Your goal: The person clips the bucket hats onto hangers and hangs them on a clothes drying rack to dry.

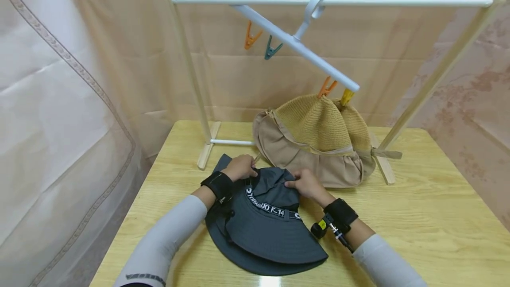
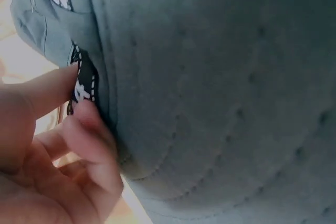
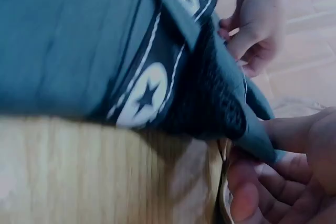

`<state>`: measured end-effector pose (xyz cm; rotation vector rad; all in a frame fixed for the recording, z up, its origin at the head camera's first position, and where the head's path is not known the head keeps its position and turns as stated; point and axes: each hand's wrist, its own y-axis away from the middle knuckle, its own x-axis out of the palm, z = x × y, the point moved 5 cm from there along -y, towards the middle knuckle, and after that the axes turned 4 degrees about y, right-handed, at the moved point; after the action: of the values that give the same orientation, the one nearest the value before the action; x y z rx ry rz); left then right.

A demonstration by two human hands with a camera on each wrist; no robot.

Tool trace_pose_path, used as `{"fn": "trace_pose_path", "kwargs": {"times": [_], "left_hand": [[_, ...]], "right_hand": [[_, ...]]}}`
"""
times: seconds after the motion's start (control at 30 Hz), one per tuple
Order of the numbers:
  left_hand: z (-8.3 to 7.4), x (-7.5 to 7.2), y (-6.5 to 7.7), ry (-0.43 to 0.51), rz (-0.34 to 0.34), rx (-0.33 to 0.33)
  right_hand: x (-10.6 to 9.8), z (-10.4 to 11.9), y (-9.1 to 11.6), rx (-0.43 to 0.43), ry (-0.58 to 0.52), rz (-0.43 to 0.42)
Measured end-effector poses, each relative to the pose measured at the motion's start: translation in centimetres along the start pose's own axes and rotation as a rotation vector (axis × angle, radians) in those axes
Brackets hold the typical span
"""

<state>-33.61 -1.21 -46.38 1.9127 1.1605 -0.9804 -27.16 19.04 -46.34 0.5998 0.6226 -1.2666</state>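
Observation:
A dark grey bucket hat [image 1: 271, 238] with a black lettered band lies folded on the table, its brim toward me. My left hand [image 1: 240, 167] pinches the hat's crown at its left side; in the left wrist view, thumb and fingers [image 2: 92, 129] close on the band's edge. On the right of the crown, my right hand [image 1: 308, 185] pinches the cloth between thumb and fingers, and the right wrist view shows the crown's fabric [image 3: 257, 135] there. Behind them a tan straw hat [image 1: 322, 123] hangs by an orange clip [image 1: 327, 87] and a yellow clip [image 1: 347, 97].
A white hanger bar [image 1: 287, 39] hooks onto the rack's top rail [image 1: 378, 1] and tilts down to the right. An orange clip [image 1: 252, 36] and a teal clip [image 1: 272, 49] dangle from its higher part. The rack's wooden feet [image 1: 209, 145] stand on the table [image 1: 430, 216].

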Motion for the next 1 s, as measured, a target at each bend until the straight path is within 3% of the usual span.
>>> {"fn": "trace_pose_path", "kwargs": {"times": [0.13, 0.33, 0.6, 1.0], "left_hand": [[0.3, -0.2, 0.3, 0.031, -0.018, 0.044], [0.7, 0.0, 0.2, 0.029, 0.078, 0.015], [0.9, 0.1, 0.2, 0.252, 0.175, -0.089], [0.7, 0.6, 0.0, 0.113, 0.165, -0.07]], "right_hand": [[0.2, 0.2, 0.1, -0.055, 0.099, -0.006], [1.2, -0.3, 0.0, -0.054, 0.089, 0.041], [1.5, -1.2, -0.2, -0.012, 0.004, 0.07], [1.9, -1.6, 0.0, 0.0, -0.022, 0.061]]}}
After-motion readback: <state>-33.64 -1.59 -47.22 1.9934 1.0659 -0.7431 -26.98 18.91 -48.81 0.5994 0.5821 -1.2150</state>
